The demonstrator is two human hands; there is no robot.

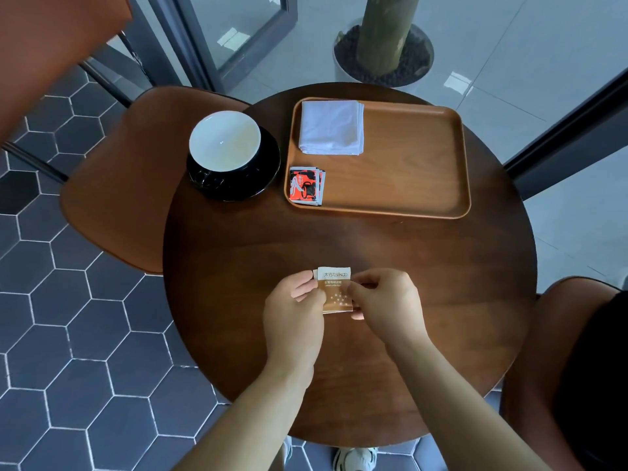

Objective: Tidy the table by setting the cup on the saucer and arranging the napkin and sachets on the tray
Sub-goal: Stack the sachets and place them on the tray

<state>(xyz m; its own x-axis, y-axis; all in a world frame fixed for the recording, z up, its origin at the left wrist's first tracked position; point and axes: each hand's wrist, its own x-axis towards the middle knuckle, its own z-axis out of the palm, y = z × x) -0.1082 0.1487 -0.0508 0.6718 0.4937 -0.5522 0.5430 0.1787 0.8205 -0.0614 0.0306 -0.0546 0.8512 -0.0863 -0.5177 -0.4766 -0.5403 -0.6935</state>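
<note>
A brown and white sugar sachet point(334, 289) is held over the near part of the round table. My left hand point(295, 311) pinches its left edge and my right hand point(384, 304) pinches its right edge. A white cup point(225, 140) sits on a black saucer point(251, 185) at the table's far left. To its right lies the wooden tray point(414, 171). A folded white napkin point(331, 127) lies in the tray's far left corner. A small stack of red and black sachets point(306, 185) lies in its near left corner.
The dark round wooden table point(339, 239) stands on a hexagon-tiled floor. Brown chairs stand at the left point(115, 185) and at the near right point(557, 351). A potted trunk point(384, 45) stands behind glass beyond the table.
</note>
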